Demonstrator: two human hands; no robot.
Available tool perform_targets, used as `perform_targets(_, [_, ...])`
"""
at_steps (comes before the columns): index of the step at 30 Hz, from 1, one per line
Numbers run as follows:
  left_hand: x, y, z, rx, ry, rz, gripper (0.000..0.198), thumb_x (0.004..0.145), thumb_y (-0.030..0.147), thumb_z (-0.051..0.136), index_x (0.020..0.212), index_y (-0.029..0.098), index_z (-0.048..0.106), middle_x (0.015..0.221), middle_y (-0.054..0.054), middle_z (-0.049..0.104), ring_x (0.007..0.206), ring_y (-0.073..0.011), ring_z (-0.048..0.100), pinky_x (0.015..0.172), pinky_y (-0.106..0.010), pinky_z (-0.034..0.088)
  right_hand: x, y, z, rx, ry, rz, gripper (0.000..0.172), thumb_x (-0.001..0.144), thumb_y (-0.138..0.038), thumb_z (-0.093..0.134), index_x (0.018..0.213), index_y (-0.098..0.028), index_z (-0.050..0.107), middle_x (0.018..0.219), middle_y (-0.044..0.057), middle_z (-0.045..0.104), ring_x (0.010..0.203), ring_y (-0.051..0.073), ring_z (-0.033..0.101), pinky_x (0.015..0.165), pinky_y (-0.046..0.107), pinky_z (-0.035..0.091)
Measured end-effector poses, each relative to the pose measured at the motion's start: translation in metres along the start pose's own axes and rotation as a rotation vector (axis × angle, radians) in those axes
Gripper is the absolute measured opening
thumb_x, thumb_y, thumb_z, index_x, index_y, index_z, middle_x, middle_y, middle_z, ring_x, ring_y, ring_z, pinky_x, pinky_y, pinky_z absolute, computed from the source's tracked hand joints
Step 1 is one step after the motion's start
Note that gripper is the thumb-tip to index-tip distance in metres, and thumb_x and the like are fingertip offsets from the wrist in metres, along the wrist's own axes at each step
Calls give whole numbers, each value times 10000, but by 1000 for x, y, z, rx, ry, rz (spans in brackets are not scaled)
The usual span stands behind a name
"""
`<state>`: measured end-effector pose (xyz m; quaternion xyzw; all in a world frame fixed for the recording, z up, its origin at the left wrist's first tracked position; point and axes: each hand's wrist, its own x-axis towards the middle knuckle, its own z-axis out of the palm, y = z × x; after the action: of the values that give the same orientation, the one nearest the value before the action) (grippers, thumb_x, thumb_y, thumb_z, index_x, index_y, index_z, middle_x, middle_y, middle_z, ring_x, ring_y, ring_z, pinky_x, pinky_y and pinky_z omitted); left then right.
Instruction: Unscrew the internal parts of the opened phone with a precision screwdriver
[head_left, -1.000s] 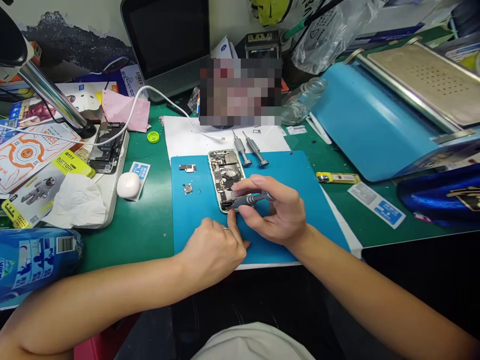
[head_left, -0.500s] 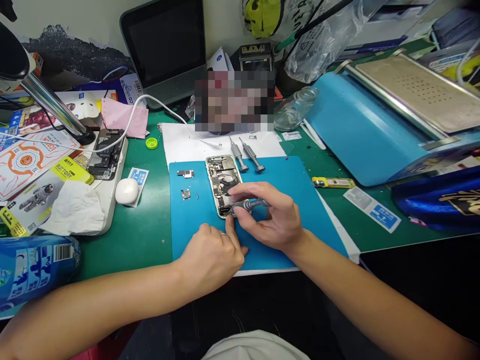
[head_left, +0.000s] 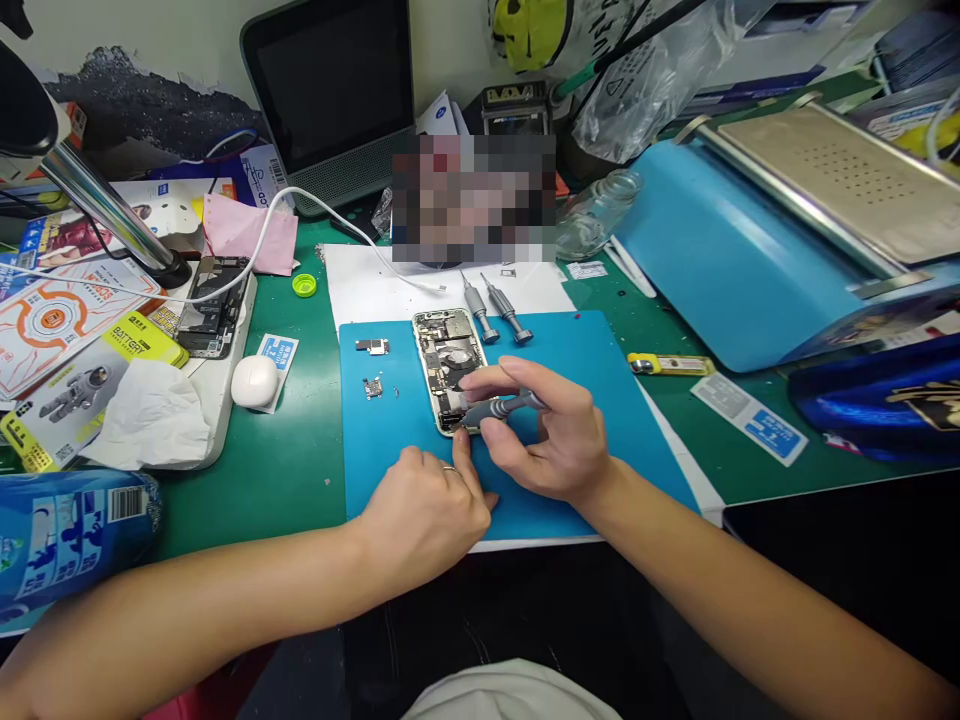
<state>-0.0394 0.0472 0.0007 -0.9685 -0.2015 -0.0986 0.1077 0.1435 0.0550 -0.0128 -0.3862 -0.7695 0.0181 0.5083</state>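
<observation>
Blue matting [head_left: 397, 440] carries the item under inspection: an opened phone [head_left: 452, 352], lying flat with its internals upward, near the mat's far edge. From my remote post I judge it light and stiff, its frame fairly slippery and the exposed parts fragile; I would take hold only by the long side rails. Its long axis runs away from the wearer, the far end leaning slightly left. The right hand [head_left: 555, 430] has finger and thumb clamped on a grey screwdriver [head_left: 495, 408], which slants down leftward to the phone's near end; I cannot confirm tip contact. The left hand [head_left: 426, 508] sets one extended finger at the near edge, the others folded; whether they enclose anything, I cannot tell. Two loose parts [head_left: 373, 387] lie left of the phone.
</observation>
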Motion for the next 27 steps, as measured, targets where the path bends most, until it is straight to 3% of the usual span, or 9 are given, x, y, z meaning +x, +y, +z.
perform_targets(3, [0, 0, 0, -5, 1, -1, 511, 996, 390, 588, 1170, -77, 700, 556, -82, 606, 473, -184, 564, 494, -292, 347, 1, 0, 1, -8, -9, 8, 740, 845, -104, 705, 1500, -264, 400, 1078, 86, 730, 862, 213, 727, 676, 337, 676])
perform_targets(8, [0, 0, -1, -5, -16, 9, 521, 1006, 376, 571, 1197, -98, 674, 583, -99, 625, 485, -188, 577, 492, -292, 348, 1, -1, 1, 7, 7, 7, 785, 820, -33, 609, 1536, -239, 362, 1086, 96, 736, 831, 208, 725, 660, 348, 670])
perform_targets(13, [1, -1, -1, -15, -28, 7, 510, 1007, 381, 570, 1163, -88, 692, 562, -87, 610, 476, -186, 572, 494, -291, 349, 0, 1, 1, 10, 10, 4, 748, 829, -93, 712, 1488, -273, 406, 1088, 79, 744, 847, 212, 733, 664, 339, 672])
perform_targets(27, [0, 0, 0, 7, -17, 13, 558, 1001, 410, 583, 1204, -100, 678, 553, -89, 603, 462, -177, 547, 484, -291, 314, -3, 2, 1, 6, 26, 104, 746, 837, -59, 608, 1511, -282, 379, 1058, 64, 727, 804, 184, 713, 684, 339, 666])
